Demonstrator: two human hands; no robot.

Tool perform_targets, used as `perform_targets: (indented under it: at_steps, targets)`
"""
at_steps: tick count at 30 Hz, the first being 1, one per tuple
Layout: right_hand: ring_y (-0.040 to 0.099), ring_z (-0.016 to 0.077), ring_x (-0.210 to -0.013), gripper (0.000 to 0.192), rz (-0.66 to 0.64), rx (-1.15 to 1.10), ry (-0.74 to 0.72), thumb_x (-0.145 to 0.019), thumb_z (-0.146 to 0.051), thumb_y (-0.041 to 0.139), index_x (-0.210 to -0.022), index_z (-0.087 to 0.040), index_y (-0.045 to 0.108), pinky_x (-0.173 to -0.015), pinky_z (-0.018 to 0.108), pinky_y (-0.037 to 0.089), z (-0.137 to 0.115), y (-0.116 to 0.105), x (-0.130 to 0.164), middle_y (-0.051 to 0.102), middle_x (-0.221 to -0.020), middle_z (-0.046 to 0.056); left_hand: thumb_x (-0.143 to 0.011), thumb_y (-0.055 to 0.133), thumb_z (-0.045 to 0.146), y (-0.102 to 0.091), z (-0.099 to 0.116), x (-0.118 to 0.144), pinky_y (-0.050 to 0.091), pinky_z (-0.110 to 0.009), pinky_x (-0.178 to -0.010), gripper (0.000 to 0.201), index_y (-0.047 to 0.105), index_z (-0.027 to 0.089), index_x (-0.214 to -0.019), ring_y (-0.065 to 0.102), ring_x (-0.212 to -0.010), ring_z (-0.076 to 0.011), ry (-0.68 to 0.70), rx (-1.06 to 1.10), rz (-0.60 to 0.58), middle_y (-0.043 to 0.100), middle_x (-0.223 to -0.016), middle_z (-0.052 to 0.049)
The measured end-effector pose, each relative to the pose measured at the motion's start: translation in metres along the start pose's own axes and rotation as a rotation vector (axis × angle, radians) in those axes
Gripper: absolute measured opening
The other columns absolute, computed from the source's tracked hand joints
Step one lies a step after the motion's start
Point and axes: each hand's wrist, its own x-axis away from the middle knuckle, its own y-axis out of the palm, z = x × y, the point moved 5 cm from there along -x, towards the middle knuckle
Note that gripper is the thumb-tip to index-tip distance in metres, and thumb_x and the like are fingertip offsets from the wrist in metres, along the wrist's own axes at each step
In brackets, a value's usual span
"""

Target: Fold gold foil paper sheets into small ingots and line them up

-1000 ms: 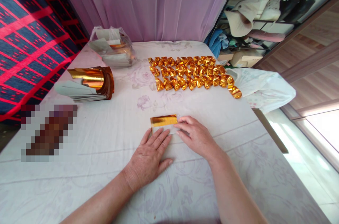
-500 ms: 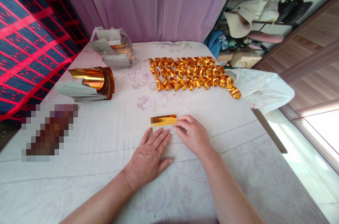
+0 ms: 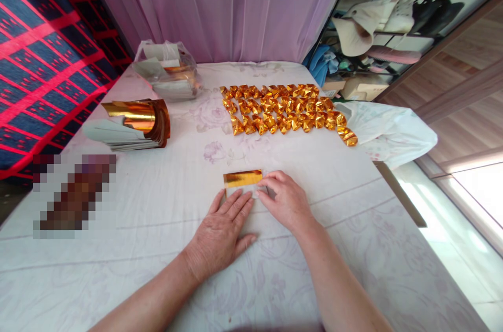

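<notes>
A partly folded sheet of gold foil paper lies on the table in front of me, its shiny strip at the far side and pale backing on the near side. My left hand rests flat on the near part, fingers stretched out and covering some of the paper. At the right end, my right hand pinches the foil paper's edge between thumb and fingers. Several rows of folded gold foil pieces are lined up beyond my hands.
A curled stack of gold foil sheets stands at the left, with a clear plastic bag of more sheets behind it. A white plastic bag hangs at the table's right edge. Beyond are a purple curtain and a cluttered shelf.
My right thumb has shifted slightly toward me and to the left along the paper's end. My left hand and the foil paper have stayed where they were.
</notes>
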Motion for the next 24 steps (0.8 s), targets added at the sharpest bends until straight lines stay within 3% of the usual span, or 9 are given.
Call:
perform_targets:
  at_steps: [24]
  targets:
    - [0.064, 0.0196, -0.098, 0.009, -0.001, 0.006, -0.002, -0.082, -0.025, 0.069, -0.092, -0.025, 0.07, -0.086, 0.032, 0.049, -0.0014, -0.0005, 0.0002, 0.066, -0.105, 0.003, -0.097, 0.043, 0.054, 0.0, 0.0, -0.0001, 0.014, -0.052, -0.122, 0.066, 0.036, 0.013, -0.149, 0.033, -0.144, -0.0286, -0.006, -0.004, -0.009, 0.042, -0.154, -0.01]
